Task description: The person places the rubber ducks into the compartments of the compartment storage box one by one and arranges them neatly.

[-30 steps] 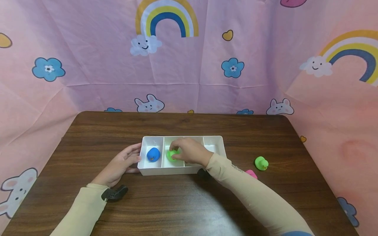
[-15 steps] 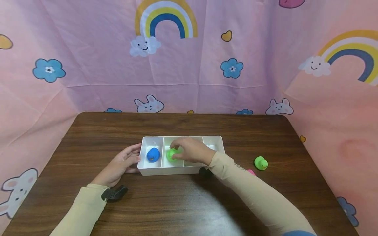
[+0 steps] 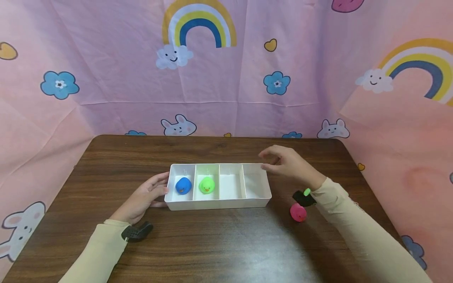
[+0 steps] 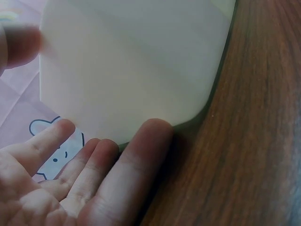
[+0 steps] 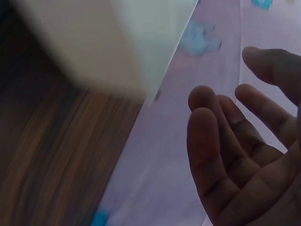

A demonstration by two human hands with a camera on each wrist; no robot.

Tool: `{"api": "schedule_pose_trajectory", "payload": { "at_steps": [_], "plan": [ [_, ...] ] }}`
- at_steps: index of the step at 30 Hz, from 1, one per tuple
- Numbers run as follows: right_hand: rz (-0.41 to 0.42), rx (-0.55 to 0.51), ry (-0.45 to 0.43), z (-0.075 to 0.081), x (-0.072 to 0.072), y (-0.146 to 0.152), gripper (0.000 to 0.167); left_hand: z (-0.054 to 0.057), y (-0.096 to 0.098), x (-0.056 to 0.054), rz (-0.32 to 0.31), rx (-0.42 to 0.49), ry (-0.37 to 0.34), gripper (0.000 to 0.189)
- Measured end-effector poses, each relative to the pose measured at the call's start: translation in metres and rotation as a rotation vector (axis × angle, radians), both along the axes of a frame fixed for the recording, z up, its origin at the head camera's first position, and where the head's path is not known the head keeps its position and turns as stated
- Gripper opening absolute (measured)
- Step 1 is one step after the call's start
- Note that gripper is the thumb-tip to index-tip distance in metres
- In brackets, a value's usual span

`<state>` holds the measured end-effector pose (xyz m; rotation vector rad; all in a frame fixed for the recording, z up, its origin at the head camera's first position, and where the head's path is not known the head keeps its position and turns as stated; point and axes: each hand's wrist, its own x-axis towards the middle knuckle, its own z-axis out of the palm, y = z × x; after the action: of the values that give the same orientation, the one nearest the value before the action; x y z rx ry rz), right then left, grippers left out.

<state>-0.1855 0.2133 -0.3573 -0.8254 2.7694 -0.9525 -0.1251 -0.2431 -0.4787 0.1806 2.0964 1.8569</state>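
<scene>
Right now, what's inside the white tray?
A blue duck sits in the leftmost compartment, a green duck in the next. The other two look bare. What lies under the ducks is covered.

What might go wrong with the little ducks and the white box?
The black wrist device by the cream right sleeve could bump the small round pink toy near it. The left hand touching the white rectangular plastic box might nudge it, perhaps jostling the small blue duck inside.

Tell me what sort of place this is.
Probably an indoor play or recording corner, judging by the brown table, the pastel cartoon-print cloth hung behind it, and the two toy ducks in the tray.
</scene>
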Motion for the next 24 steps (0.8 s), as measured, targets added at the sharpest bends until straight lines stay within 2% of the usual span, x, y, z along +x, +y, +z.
{"api": "schedule_pose_trajectory", "payload": {
  "at_steps": [5, 11, 15, 18, 24],
  "plan": [
    [-0.138, 0.010, -0.067, -0.016, 0.006, 0.068, 0.034, 0.002, -0.001, 0.001, 0.016, -0.022, -0.012, 0.066],
    [-0.178, 0.070, -0.090, -0.041, 0.028, 0.134, 0.041, 0.003, 0.000, 0.003, 0.013, -0.013, -0.022, 0.066],
    [-0.213, 0.018, -0.198, -0.050, 0.046, 0.154, 0.046, 0.004, 0.001, 0.004, 0.010, -0.012, -0.025, 0.067],
    [-0.220, -0.024, -0.232, -0.056, 0.054, 0.160, 0.046, 0.004, 0.001, 0.005, 0.009, -0.017, -0.026, 0.067],
    [-0.159, -0.034, -0.166, -0.063, 0.058, 0.163, 0.036, 0.003, 0.001, 0.003, 0.007, -0.013, -0.012, 0.066]
  ]
}}
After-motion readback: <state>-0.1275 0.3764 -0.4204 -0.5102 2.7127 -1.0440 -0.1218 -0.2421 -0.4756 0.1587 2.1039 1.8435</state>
